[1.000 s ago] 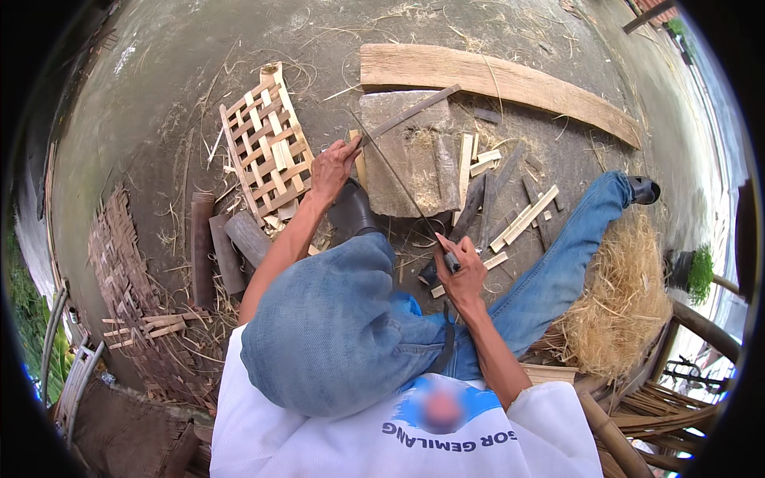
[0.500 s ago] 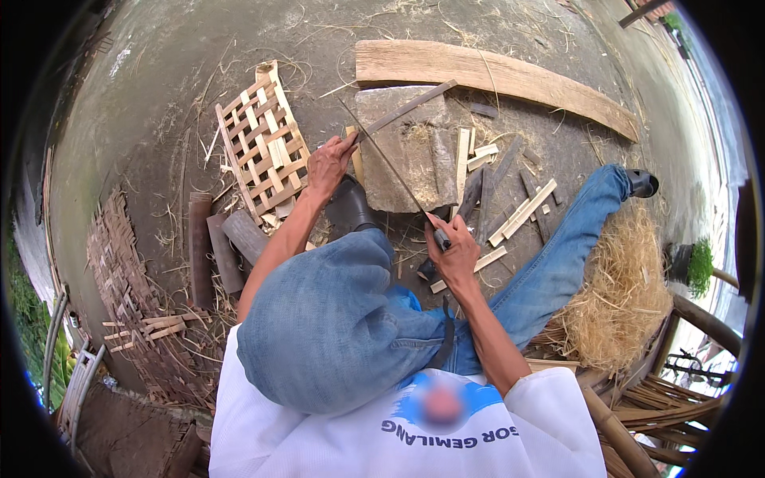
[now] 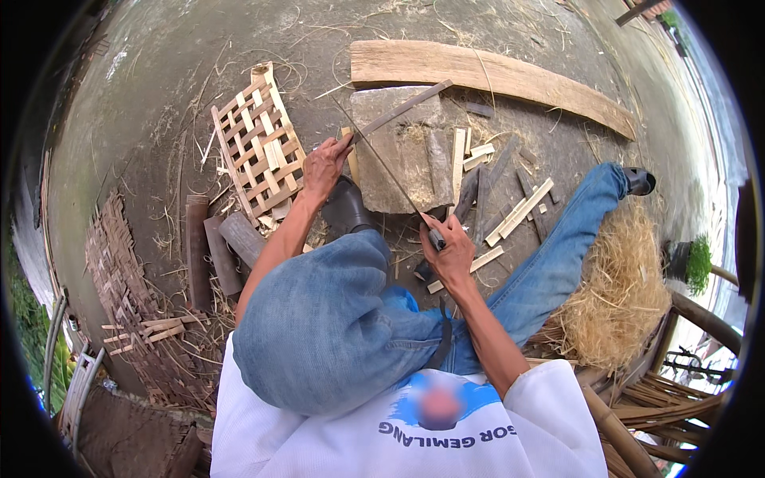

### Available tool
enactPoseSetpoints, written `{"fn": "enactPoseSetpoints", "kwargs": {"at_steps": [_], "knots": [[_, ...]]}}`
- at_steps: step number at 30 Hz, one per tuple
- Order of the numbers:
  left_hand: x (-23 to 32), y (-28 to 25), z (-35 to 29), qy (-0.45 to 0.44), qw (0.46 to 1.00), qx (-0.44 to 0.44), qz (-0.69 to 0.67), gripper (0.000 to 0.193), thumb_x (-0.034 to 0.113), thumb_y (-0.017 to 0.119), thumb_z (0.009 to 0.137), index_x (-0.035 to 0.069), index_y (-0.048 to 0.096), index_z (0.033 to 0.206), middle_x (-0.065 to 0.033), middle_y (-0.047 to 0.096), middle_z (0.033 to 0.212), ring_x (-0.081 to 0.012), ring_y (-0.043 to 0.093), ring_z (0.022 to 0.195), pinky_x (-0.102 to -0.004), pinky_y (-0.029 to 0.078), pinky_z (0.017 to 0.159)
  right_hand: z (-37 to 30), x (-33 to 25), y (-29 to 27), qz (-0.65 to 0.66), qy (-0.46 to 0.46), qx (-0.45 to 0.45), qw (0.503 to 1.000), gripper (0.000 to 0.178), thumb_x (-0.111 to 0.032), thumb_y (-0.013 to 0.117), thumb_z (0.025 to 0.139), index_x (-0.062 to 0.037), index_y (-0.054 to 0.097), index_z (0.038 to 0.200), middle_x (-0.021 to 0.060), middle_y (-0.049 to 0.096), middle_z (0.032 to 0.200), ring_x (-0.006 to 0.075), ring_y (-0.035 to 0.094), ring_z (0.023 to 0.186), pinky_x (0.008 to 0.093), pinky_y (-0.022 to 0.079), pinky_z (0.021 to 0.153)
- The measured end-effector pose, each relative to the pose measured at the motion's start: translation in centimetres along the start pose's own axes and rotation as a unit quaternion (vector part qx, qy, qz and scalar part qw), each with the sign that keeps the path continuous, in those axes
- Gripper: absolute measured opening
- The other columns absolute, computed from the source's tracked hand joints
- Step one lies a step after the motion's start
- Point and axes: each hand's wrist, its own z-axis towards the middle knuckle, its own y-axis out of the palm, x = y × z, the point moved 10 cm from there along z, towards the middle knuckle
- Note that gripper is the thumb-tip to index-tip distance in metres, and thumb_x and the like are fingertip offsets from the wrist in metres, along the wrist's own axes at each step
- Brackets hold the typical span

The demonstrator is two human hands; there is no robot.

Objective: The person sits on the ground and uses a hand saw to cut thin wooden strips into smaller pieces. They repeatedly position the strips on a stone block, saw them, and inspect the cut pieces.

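Note:
My left hand (image 3: 324, 167) is closed around the near end of a dark bamboo strip (image 3: 408, 105), which slants up to the right across a worn stone block (image 3: 398, 169). In my right hand (image 3: 451, 255) is the handle of a knife; its long, thin blade (image 3: 388, 175) runs up and left over the block and crosses the strip close to my left fingers. Whether the blade touches the strip, I cannot tell. A short pale bamboo piece (image 3: 351, 155) stands against the block's left side, beside my left hand.
A wooden plank (image 3: 486, 73) lies beyond the block. Left of my left arm are a woven bamboo panel (image 3: 259, 147) and bamboo tubes (image 3: 225, 256). Cut bamboo strips (image 3: 519, 211) are scattered to the right. A heap of shavings (image 3: 617, 295) lies beyond my outstretched leg.
The whole view has shifted slightly to the left. Both hands keep their grips, and the knife and strip stay in almost the same place on the block.

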Motion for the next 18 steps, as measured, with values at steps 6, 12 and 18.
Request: {"fn": "enactPoseSetpoints", "kwargs": {"at_steps": [6,12,18], "knots": [[0.1,-0.3,-0.4,0.015,1.000,0.015,-0.002,0.031,0.026,0.063,0.099,0.020,0.066,0.128,-0.0090,0.061,0.085,-0.0299,0.065,0.075,-0.0418,0.052,0.064,-0.1,-0.1,0.6,0.026,0.000,0.019,0.999,0.029,-0.020,0.078,0.084,-0.0256,0.077,0.113,0.0053,0.047,0.076,0.0227,0.054,0.062,0.0386,0.043,0.055],[0.1,0.2,-0.3,-0.014,0.999,-0.013,-0.029,0.035,0.023,0.063,0.099,0.018,0.064,0.133,-0.0122,0.060,0.086,-0.0325,0.064,0.079,-0.0425,0.051,0.068,3.4,-1.4,-0.3,0.122,-0.001,0.084,0.989,0.020,-0.018,0.077,0.085,-0.0106,0.078,0.103,0.0087,0.052,0.076,0.0249,0.055,0.064,0.0375,0.043,0.059],[1.5,-0.9,-2.2,-0.045,0.984,0.041,-0.168,0.051,0.016,0.064,0.098,0.024,0.054,0.147,-0.0129,0.055,0.081,-0.0300,0.059,0.074,-0.0425,0.049,0.069,-0.3,5.8,-7.6,0.153,0.098,0.267,0.946,0.017,-0.015,0.073,0.092,0.0024,0.072,0.091,0.0071,0.049,0.074,0.0182,0.051,0.066,0.0376,0.041,0.061]]}}
